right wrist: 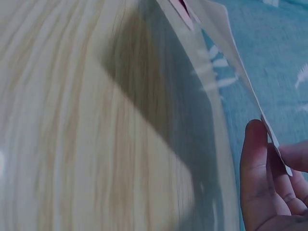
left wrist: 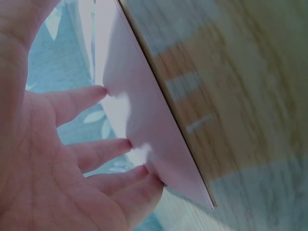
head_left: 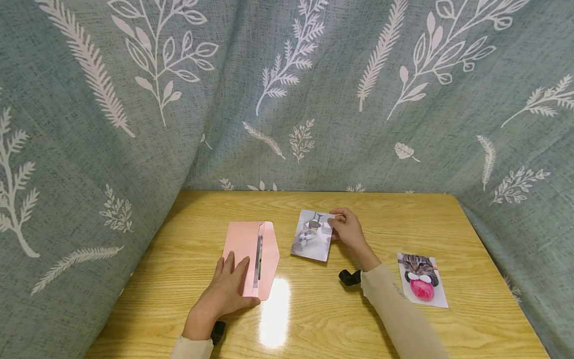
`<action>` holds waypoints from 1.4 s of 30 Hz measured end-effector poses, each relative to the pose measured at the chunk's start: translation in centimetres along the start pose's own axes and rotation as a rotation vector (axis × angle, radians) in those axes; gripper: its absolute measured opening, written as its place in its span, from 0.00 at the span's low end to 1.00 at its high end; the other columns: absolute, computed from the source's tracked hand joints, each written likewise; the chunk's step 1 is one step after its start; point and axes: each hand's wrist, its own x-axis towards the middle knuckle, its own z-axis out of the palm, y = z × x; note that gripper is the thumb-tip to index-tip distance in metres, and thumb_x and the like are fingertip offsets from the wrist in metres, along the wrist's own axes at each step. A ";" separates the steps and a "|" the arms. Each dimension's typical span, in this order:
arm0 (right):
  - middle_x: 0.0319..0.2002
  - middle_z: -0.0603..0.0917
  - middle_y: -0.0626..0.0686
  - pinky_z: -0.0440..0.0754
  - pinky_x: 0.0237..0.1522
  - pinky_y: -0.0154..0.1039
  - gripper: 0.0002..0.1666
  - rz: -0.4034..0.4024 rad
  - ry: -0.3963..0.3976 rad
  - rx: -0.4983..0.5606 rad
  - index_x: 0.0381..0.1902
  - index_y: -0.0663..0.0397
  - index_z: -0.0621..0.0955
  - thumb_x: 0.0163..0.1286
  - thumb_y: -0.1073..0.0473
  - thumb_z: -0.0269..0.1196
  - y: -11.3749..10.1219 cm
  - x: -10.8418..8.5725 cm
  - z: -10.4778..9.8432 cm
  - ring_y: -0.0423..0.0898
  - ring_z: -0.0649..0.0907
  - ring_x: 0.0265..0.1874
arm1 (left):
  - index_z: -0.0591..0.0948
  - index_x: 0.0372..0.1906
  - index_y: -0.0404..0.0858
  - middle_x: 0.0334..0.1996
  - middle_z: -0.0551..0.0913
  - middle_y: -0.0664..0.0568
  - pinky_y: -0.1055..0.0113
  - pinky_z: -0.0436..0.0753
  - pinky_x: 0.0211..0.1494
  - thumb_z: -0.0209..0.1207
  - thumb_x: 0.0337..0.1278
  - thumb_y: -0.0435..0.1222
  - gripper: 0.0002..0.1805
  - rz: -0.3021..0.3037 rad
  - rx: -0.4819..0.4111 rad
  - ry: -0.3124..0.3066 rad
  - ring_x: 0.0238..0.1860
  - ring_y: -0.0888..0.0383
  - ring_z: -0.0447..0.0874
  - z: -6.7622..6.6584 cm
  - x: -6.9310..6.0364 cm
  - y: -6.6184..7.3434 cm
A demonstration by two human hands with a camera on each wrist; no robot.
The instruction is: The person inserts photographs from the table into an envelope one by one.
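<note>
A pink envelope (head_left: 239, 237) lies on the table with its pointed flap (head_left: 269, 264) folded out to the right. The edge of something printed (head_left: 258, 262) shows in its opening. With fingers spread, my left hand (head_left: 222, 289) rests on the envelope's lower part; in the left wrist view the fingertips (left wrist: 126, 143) touch the pink paper (left wrist: 139, 115). My right hand (head_left: 350, 232) pinches the right edge of a photo card (head_left: 310, 237) showing a blurry greyish scene. Seen edge-on in the right wrist view, the card (right wrist: 243, 77) is lifted off the tabletop between thumb and fingers.
A second photo card (head_left: 421, 279), with a cat and a pink ball, lies to the right beside my right forearm. The wooden table (head_left: 314, 319) reflects a bright patch of light. A leaf-patterned grey-green cloth (head_left: 287, 99) hangs behind and along both sides.
</note>
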 end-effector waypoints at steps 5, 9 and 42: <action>0.33 0.78 0.54 0.84 0.26 0.40 0.20 -0.004 -0.004 0.007 0.61 0.66 0.74 0.74 0.66 0.60 -0.3 0.0 1.7 0.45 0.80 0.22 | 0.62 0.77 0.40 0.76 0.45 0.27 0.28 0.64 0.62 0.77 0.38 0.59 0.60 0.003 0.007 0.007 0.74 0.25 0.38 0.1 0.1 -0.1; 0.34 0.78 0.56 0.84 0.25 0.40 0.20 -0.009 -0.011 0.015 0.61 0.66 0.74 0.74 0.66 0.59 -0.1 0.1 2.9 0.46 0.81 0.21 | 0.62 0.77 0.40 0.76 0.45 0.27 0.28 0.64 0.62 0.77 0.38 0.59 0.61 0.001 0.013 0.007 0.74 0.25 0.38 0.1 0.1 -0.2; 0.36 0.77 0.57 0.85 0.23 0.44 0.17 -0.039 -0.101 0.027 0.57 0.65 0.75 0.72 0.66 0.61 0.5 -0.6 9.1 0.46 0.78 0.24 | 0.62 0.77 0.40 0.76 0.45 0.28 0.29 0.63 0.63 0.77 0.38 0.58 0.60 -0.011 0.004 0.002 0.74 0.26 0.37 0.1 0.1 -0.1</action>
